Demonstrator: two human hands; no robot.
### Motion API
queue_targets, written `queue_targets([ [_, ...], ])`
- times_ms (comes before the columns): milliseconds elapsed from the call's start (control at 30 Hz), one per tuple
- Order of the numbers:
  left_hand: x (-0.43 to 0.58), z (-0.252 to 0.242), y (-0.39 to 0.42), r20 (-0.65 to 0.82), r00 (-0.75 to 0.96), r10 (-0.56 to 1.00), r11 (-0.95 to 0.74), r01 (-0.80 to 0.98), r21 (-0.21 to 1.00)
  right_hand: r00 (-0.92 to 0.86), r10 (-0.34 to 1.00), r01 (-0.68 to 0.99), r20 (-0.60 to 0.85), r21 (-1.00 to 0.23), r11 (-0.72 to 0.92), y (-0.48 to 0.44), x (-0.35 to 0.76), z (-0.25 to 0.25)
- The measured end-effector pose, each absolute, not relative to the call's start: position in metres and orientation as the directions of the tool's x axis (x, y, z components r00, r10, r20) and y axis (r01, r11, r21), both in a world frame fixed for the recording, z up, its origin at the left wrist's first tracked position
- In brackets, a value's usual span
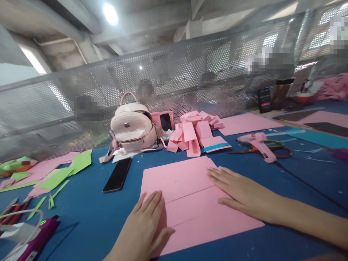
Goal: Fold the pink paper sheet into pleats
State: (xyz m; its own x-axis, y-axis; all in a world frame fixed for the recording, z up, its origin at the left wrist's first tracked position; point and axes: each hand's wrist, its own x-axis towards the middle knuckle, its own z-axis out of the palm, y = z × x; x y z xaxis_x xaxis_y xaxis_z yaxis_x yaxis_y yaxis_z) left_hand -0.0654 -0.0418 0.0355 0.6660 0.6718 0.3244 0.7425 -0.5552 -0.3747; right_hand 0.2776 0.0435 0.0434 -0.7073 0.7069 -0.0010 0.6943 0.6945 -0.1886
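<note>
Backpack [133,125] behind paper sheet [195,204], glue gun [262,143] right.

Two hands [144,222] [246,191], three phones [117,175] [165,121] [264,100], one backpack [133,127], one glue gun [266,148].

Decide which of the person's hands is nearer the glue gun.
Right. The right hand rests on the pink sheet, left of the glue gun; the left hand is much farther left, at the sheet's left edge.
</note>
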Motion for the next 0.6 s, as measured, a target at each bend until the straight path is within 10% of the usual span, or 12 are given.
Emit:
queue_targets([
  [200,-0.018,0.041,-0.016,0.235,0.655,0.718,-0.627,0.755,-0.190,-0.865,0.497,0.465,0.063,-0.269,0.844,0.034,0.237,0.052],
  [600,-0.029,0.007,0.004,0.497,0.645,0.580,-0.669,0.726,-0.161,-0.816,0.554,0.537,0.166,-0.138,0.832,0.058,0.286,0.021],
])
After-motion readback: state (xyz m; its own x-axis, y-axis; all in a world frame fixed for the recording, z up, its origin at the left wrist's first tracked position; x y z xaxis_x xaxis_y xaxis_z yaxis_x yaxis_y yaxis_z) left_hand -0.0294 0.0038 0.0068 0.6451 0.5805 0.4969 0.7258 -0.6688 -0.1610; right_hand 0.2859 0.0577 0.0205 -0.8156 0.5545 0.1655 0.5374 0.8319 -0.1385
